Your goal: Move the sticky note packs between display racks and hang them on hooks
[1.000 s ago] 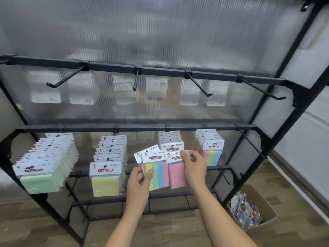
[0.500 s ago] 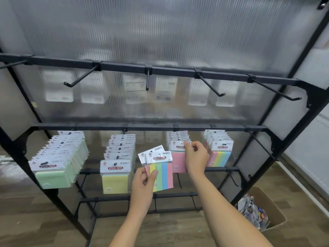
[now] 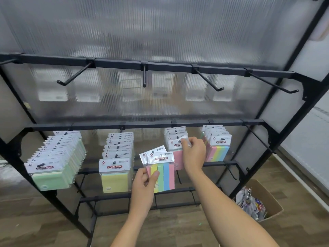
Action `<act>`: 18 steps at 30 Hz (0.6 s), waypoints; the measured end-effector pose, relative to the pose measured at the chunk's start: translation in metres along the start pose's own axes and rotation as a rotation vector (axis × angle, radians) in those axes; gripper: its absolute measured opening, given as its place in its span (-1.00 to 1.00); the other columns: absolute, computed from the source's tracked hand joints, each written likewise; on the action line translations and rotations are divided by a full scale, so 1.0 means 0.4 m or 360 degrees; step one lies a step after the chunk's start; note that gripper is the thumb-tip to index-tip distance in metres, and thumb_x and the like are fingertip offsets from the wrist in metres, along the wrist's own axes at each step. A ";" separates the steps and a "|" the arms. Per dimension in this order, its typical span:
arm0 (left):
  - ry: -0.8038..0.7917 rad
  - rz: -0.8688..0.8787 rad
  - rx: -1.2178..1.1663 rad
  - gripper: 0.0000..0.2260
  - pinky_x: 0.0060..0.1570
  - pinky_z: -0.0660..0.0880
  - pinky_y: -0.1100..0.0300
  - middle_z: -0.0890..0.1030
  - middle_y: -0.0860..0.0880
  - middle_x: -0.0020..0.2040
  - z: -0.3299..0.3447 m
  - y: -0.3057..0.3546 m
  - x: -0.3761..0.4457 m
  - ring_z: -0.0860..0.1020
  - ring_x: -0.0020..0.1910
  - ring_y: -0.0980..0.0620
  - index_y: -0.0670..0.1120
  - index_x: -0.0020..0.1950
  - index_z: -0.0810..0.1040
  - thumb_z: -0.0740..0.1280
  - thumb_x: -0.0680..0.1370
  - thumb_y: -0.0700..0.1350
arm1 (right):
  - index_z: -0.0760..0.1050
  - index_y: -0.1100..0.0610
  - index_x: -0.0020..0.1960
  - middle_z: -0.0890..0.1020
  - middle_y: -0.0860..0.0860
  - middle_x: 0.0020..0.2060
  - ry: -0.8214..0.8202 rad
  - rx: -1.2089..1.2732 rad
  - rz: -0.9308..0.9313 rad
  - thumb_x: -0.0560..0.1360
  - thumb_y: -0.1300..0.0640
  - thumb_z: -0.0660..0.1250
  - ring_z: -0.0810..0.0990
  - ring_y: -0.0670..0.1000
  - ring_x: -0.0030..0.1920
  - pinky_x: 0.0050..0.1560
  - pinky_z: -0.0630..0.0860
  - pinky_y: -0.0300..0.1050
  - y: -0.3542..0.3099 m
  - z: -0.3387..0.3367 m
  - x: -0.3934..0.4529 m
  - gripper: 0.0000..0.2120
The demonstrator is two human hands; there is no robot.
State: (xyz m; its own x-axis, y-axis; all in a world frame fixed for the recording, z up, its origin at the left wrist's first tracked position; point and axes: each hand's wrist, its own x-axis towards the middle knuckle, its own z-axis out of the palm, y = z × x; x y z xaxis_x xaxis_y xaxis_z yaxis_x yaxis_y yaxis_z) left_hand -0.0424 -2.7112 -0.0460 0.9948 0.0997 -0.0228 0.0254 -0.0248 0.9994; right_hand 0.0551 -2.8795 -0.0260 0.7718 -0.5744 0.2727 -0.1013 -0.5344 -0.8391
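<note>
A pink sticky note pack is pinched at its header by the right hand fingers, at the third hook's stack. Left hand fingers and thumb grip striped packs, just left of it.

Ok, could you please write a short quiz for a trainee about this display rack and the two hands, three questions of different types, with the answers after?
1. True or false: the four hooks on the top bar carry sticky note packs.
2. Multiple choice: the left hand holds
A. a green pack
B. striped multicolour packs
C. nothing
3. Fill in: the right hand pinches the header of a ____ pack at the third hook of the middle bar.

Key
1. False; the top hooks are bare.
2. B
3. pink
</note>
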 end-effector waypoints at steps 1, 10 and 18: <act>-0.0006 -0.0003 -0.0006 -0.87 -0.02 0.48 0.21 0.68 -0.06 -0.17 0.001 -0.001 0.000 0.63 -0.08 0.05 -0.15 -0.06 0.49 0.37 0.58 -0.10 | 0.57 0.11 0.01 0.59 -0.02 -0.02 0.0017 -0.0020 -0.0002 0.53 0.02 0.40 0.54 -0.02 -0.02 -0.05 0.45 -0.19 -0.007 -0.007 -0.003 -0.83; -0.0129 -0.0003 -0.0136 -0.90 -0.12 0.54 0.29 0.72 -0.03 -0.10 0.125 0.017 0.000 0.67 -0.11 0.08 -0.17 0.01 0.54 0.42 0.53 -0.23 | 0.63 0.09 -0.16 0.70 -0.07 -0.25 -0.0350 0.0460 0.0348 0.51 -0.09 0.43 0.64 -0.11 -0.19 -0.18 0.51 -0.23 0.058 -0.150 -0.105 -0.76; -0.0205 -0.0034 -0.0072 -0.74 -0.10 0.51 -0.04 0.66 -0.16 -0.11 0.256 0.021 -0.002 0.63 -0.11 -0.11 -0.24 0.02 0.46 0.29 0.62 -0.03 | 0.57 0.21 -0.16 0.67 0.21 -0.22 0.0017 0.0640 0.0546 0.53 0.00 0.40 0.64 0.19 -0.23 -0.06 0.60 0.18 0.143 -0.316 0.087 -0.74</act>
State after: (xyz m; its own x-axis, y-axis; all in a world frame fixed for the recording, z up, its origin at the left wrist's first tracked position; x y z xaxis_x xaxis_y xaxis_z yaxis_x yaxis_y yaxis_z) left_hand -0.0329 -2.8134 -0.0404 0.9986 -0.0291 -0.0444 0.0451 0.0210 0.9988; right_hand -0.0029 -3.0084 -0.0049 0.7301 -0.6818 -0.0463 -0.0965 -0.0359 -0.9947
